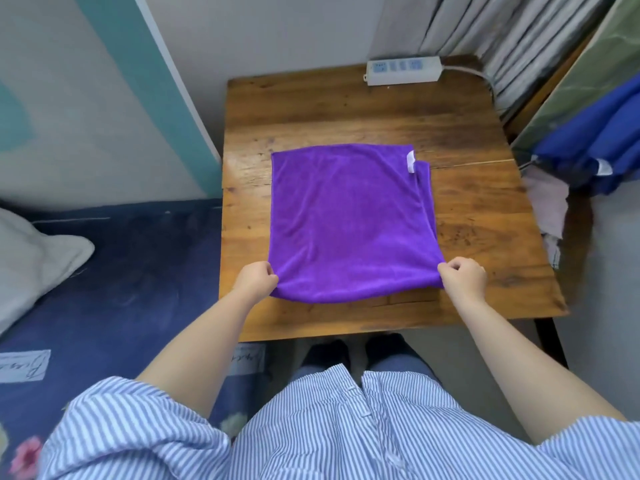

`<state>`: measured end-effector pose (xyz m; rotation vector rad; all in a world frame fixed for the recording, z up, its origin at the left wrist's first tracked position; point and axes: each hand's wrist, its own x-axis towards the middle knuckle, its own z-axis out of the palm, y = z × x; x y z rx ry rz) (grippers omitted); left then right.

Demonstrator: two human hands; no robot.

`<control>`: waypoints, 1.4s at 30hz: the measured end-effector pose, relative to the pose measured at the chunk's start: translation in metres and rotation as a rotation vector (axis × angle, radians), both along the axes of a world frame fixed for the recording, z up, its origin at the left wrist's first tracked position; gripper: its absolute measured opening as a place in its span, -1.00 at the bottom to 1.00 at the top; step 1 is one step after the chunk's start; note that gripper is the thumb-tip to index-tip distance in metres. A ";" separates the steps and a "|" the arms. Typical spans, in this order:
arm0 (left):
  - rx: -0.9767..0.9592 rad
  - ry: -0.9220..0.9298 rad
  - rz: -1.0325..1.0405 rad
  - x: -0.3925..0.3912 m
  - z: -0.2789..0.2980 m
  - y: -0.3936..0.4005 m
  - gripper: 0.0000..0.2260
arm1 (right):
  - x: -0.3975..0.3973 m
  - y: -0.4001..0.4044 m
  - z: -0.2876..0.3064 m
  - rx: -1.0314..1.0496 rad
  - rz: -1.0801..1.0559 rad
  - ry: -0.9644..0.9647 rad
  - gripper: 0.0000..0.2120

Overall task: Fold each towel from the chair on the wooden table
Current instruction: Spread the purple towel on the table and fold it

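Note:
A purple towel (349, 220) lies folded double on the wooden table (478, 216), with a white label at its far right corner. My left hand (255, 278) pinches the towel's near left corner. My right hand (462, 277) pinches the near right corner. The near edge is lifted slightly off the table between my hands. To the right, blue towels (595, 143) and a pale pink one (549, 206) are piled on a chair, which they mostly hide.
A white power strip (403, 70) lies at the table's far edge, its cable running right. A bed with a dark blue sheet (114, 271) and a grey pillow (31, 261) is on the left. Curtains (502, 36) hang behind the table.

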<state>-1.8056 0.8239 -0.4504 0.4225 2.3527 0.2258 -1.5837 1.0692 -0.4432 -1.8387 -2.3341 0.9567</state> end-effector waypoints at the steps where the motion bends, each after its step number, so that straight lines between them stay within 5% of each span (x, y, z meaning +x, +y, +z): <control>1: -0.007 -0.003 0.009 0.000 -0.002 -0.004 -0.85 | 0.006 -0.001 -0.003 0.001 -0.002 -0.043 -0.80; 8: -0.254 -0.151 -0.356 0.005 -0.013 -0.018 -0.78 | 0.029 -0.012 -0.016 -0.246 0.223 -0.540 -0.93; 10: -0.322 -0.114 -0.469 0.006 -0.013 -0.017 -0.74 | 0.025 -0.013 -0.013 -0.200 0.266 -0.598 -0.83; 19: -0.040 0.301 -0.524 -0.035 0.014 0.062 -0.79 | -0.048 0.019 0.005 -0.017 0.444 -0.346 -0.78; 28: 0.107 0.349 -0.416 -0.090 0.020 0.142 -0.76 | -0.128 0.078 0.004 -0.098 0.408 -0.163 -0.79; 42: -0.230 0.267 -0.226 -0.171 -0.032 0.189 -0.70 | -0.201 0.152 -0.039 -0.084 0.281 -0.154 -0.57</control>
